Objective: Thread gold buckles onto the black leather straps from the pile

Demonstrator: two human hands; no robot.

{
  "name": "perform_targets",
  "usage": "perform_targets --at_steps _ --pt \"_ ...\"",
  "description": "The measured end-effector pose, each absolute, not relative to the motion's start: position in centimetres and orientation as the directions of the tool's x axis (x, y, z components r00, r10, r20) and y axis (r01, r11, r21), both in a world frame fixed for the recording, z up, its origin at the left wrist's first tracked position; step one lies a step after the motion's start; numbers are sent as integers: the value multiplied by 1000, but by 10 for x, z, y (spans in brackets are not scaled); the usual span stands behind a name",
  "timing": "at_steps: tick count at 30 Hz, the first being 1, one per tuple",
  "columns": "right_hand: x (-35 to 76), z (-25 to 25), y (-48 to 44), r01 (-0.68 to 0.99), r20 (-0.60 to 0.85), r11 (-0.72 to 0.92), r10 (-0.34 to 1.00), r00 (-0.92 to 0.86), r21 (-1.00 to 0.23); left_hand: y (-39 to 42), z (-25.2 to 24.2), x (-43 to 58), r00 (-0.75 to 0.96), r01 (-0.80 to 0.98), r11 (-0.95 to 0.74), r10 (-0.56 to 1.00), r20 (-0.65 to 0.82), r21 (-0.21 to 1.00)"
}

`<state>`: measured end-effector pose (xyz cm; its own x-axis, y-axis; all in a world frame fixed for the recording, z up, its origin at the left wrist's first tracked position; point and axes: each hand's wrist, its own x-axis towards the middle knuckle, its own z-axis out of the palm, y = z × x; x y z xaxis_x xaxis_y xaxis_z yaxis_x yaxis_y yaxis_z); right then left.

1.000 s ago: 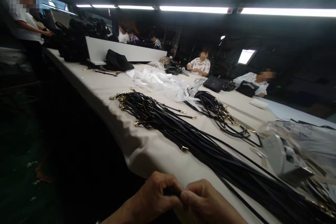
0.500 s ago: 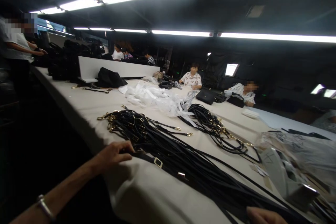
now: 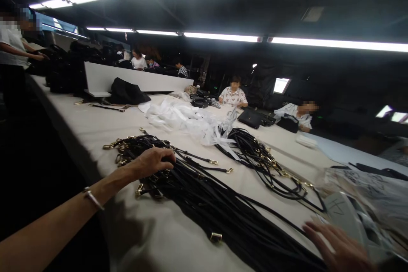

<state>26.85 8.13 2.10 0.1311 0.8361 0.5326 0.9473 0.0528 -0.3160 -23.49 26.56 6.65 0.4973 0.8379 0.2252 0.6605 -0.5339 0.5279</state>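
A long bundle of black straps (image 3: 223, 195) with gold-coloured buckles and clasps runs across the table toward me. My left hand (image 3: 157, 160), a silver bangle on its wrist, lies over the buckle end, thumb and fingers closed around a black strap there; its fingertips are partly hidden. To the right of the bundle, near the bottom edge, my right hand (image 3: 339, 242) is slightly blurred, its fingers stretched out and apart with nothing visible in them. A second heap of black straps (image 3: 255, 148) with gold hardware lies farther back.
White wrapping material (image 3: 188, 119) is piled mid-table. A grey tape dispenser-like object (image 3: 344, 216) stands by my right hand. Black bags (image 3: 251, 117) lie farther off, beside seated people. A white panel (image 3: 137, 77) stands on the table (image 3: 79, 125); another person stands far left.
My left hand has moved up and right from the table's near edge onto the bundle's buckle end. My right hand has risen farther into view, its fingers now spread.
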Motion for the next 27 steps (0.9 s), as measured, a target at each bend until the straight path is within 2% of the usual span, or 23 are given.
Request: perform_targets --at_steps 2,4,6,9,13,16,19,22,24,27 --pt "206 29 110 864 398 91 908 133 -496 260 73 -223 530 634 -561 817 228 532" --pt "136 41 141 749 260 197 965 -34 -633 255 80 -217 553 610 -578 800 232 542" --pt "80 52 168 605 145 241 968 -204 -759 252 86 -217 566 592 -587 791 233 553" --pt "39 55 192 525 25 207 942 -334 -826 251 89 -224 570 591 -580 792 217 561" --pt "40 39 201 520 -110 110 921 -373 -847 250 83 -233 565 600 -533 810 156 597" --pt "46 30 200 590 -159 93 919 -361 -802 253 78 -234 557 600 -456 828 66 657" --pt "43 31 198 714 -57 236 931 -361 -660 260 75 -236 553 612 -373 832 -40 698" --pt "38 38 198 751 36 385 900 -435 -536 272 71 -245 536 618 -321 840 -86 717" --pt "34 41 198 733 -9 415 867 -498 -539 283 68 -254 529 611 -286 841 -112 739" --pt "26 37 199 677 -85 385 830 -551 -627 301 64 -265 538 598 -253 830 -146 761"
